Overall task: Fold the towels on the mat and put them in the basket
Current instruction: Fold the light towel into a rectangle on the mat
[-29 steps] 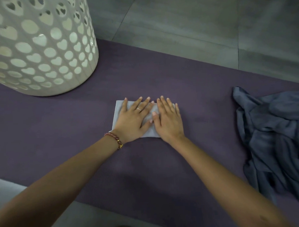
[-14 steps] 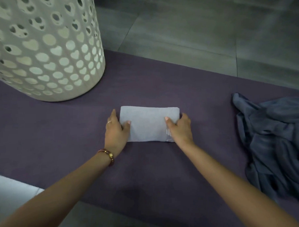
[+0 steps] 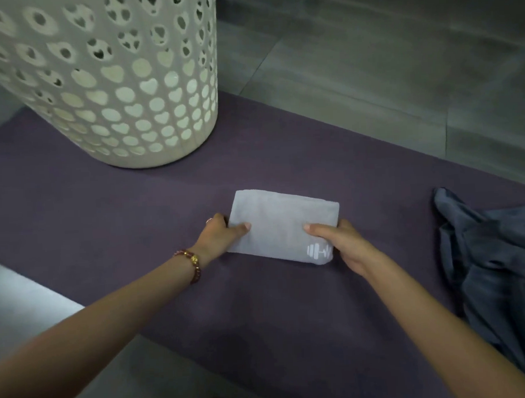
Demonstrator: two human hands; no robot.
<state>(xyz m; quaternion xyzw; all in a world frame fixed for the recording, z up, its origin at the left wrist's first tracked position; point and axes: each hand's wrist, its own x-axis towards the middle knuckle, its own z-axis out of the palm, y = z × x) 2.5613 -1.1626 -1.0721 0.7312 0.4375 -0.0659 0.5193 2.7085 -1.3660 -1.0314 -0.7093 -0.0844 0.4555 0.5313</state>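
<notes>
Both hands grip a folded towel on the mat, between basket and unfolded cloth.

At far left a tall white perforated plastic basket (image 3: 115, 85) with heart and round cut-outs stands on the purple mat (image 3: 105, 205); its contents cannot be told. The left hand (image 3: 219, 235), a beaded bracelet (image 3: 193, 263) at its wrist, pinches the left short edge of the folded light grey rectangular towel (image 3: 282, 225), thumb on top. The towel's long axis runs left to right, dipping slightly nearer at the right, and a white dumbbell-shaped logo (image 3: 319, 250) marks its near right corner. The right hand (image 3: 344, 243) grips that end. Well apart at far right a crumpled dark blue-grey towel (image 3: 492, 264) lies on the mat.
</notes>
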